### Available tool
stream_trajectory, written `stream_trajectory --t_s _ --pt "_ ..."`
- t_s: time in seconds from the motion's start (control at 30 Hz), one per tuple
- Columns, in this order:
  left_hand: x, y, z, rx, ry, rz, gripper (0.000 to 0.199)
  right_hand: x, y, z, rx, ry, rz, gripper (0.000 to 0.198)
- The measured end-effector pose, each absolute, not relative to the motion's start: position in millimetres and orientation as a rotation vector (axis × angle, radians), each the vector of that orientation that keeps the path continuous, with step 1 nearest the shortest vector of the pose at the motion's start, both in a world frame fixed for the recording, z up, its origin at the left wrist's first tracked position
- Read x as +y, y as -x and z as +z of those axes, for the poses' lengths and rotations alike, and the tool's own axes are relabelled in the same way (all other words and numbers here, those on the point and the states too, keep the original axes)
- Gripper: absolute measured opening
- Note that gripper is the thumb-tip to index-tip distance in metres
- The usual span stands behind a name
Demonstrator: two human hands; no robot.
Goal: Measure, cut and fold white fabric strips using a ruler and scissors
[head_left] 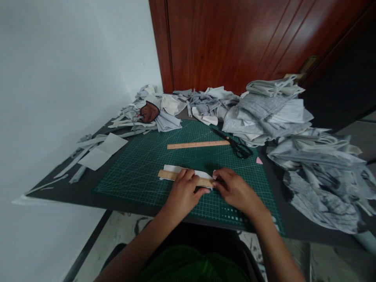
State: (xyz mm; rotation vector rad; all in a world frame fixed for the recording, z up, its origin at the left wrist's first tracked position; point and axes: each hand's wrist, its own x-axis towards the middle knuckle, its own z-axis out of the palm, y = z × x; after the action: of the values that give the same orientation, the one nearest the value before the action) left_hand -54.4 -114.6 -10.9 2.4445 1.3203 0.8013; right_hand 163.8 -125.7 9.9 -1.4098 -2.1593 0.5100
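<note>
I have my left hand (pixel 185 188) gripping the near ruler (pixel 167 175) over white cloth (pixel 173 168), my right hand (pixel 233 186) pinching the cloth's right end; uneven tugging could skew it.

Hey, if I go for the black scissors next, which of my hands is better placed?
Probably the right hand: it is nearer the black scissors, whose handles lie just beyond it. The left hand rests on the nearer wooden ruler, over the white cloth.
</note>
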Motion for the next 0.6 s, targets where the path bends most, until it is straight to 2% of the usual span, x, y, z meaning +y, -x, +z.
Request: stream_trajectory --t_s 0.07,0.23,0.37,0.6 --pt "-117 52 -10 1.377 -2.478 0.774 0.020 -127 -162 10 -2.147 1.421 0.524 0.018" --pt "-118 52 -8 1.342 -2.488 0.780 0.007 -126 -155 7 -2.159 1.444 0.544 0.023" --pt "-112 54 -9 1.323 -2.466 0.797 0.012 -126 -153 8 -2.150 1.444 0.588 0.027" --pt "-107 58 -8 1.280 -2.434 0.779 0.009 -128 -169 12 -2.084 1.377 0.775 0.028"
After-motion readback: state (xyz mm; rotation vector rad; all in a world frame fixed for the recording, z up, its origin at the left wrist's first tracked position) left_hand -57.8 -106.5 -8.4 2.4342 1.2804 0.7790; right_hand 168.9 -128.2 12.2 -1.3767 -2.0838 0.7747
